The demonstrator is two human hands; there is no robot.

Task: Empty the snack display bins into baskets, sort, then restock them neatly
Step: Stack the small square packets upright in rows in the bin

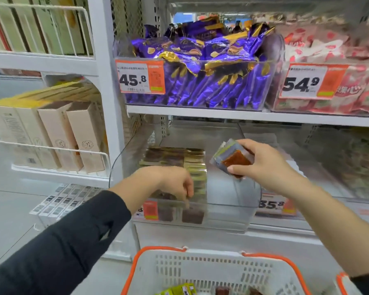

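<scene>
- One view only, from a camera worn on the person's head, so no second view shares any part of the scene.
- It faces forward and down toward white store shelving, close enough that both forearms reach into frame from the bottom edge.
- The clear lower bin point(222, 209) sits near centre, the upper shelf point(243, 114) of bins above it.
- A white basket point(200, 271) is cut off by the bottom edge, nearest the lens.
- Wide-angle bending curves the upright post point(107, 103) on the left.

Black long sleeves point(58, 241), pushed-up cuffs, bare hands point(177, 182)
</scene>
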